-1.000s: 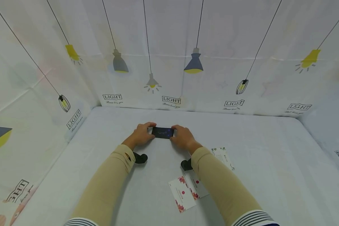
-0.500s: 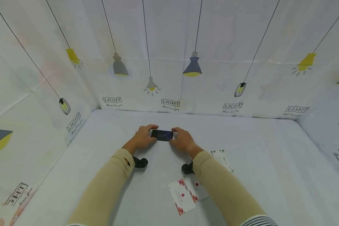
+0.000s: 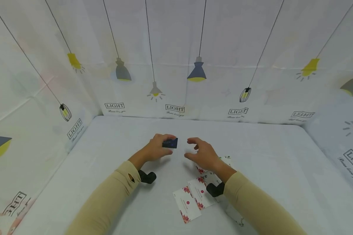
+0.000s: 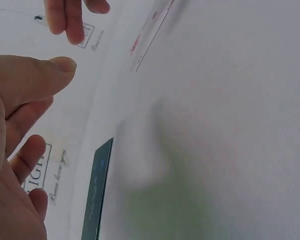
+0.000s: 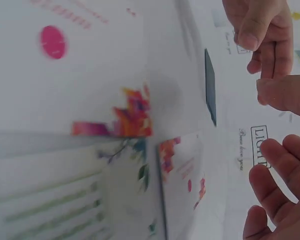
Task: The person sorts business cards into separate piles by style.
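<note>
A dark rectangular card (image 3: 171, 143) with faint blue print lies flat near the back middle of the table. My left hand (image 3: 158, 148) hovers over its left part and hides it, fingers and thumb apart. In the left wrist view, the dark card (image 4: 96, 190) lies on the cloth below the hand (image 4: 20, 130), apart from the fingers. To its right my right hand (image 3: 204, 155) is lifted, thumb and fingers spread, holding nothing. White cards with red flowers and a red dot, one of them a left card (image 3: 186, 209), lie under and in front of that hand.
A white card with green leaves (image 3: 235, 217) lies partly beneath the right forearm. Another flowered card (image 5: 182, 185) shows in the right wrist view. The white-covered table (image 3: 267, 163) meets a backdrop (image 3: 217, 42) printed with lamps behind and at both sides.
My right hand has let go of the dark card's right end and moved right and toward me. The left hand has shifted right over the card. More flowered cards now show.
</note>
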{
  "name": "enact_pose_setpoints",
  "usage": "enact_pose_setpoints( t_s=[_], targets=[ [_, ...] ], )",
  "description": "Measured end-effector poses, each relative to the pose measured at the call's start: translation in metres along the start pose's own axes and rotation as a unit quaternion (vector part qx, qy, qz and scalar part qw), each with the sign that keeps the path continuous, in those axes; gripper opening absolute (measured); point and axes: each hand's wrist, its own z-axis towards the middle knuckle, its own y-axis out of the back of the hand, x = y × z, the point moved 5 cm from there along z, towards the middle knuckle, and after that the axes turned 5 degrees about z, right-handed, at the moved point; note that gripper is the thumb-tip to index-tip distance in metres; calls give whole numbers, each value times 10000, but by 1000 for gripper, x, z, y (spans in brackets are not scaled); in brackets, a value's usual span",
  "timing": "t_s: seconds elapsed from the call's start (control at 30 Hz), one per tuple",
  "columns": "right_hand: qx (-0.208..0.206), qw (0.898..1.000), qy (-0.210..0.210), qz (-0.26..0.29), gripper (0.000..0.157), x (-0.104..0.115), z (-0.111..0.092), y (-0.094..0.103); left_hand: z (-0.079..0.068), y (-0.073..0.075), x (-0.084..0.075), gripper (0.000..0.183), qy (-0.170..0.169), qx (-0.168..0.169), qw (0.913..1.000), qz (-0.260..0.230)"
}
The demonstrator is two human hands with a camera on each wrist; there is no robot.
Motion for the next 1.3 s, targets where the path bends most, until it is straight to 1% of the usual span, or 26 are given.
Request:
enact_pose_setpoints(
  t_s=[0.17,0.27,0.37,0.5,0.6,0.7,0.87,0.97,1.07,1.17,1.3],
  targets=[
    [-90,9997,-162,-156,62,-13,-21,6,-1,-14,-19,54,-472,168,9987,80],
    [-187,9988,-287,-359,64,-19,-28,7,1,-23,-26,53,-561,198,9981,131],
    [-340,9954,-470,-767,67,-23,-33,8,5,-32,-31,53,-580,272,9978,141],
    [-432,9867,-721,-1390,71,-28,-38,8,10,-43,-35,51,-583,320,9976,206],
    [-400,9813,-781,-1711,72,-32,-41,7,13,-48,-37,50,-503,324,9978,286],
    [-304,9784,-819,-1875,70,-37,-41,6,14,-52,-37,49,-396,320,9982,331],
    [4,9829,-743,-1687,62,-43,-39,6,16,-57,-32,51,-197,346,9985,365],
    [250,9863,-623,-1509,58,-47,-36,6,15,-60,-26,54,-23,447,9981,429],
    [494,9874,-617,-1374,56,-51,-33,7,15,-63,-23,56,85,586,9967,555],
    [689,9877,-642,-1245,55,-55,-30,8,16,-65,-22,55,80,672,9954,675],
    [788,9889,-576,-1117,53,-59,-29,9,16,-64,-24,51,3,707,9943,801]
  ],
)
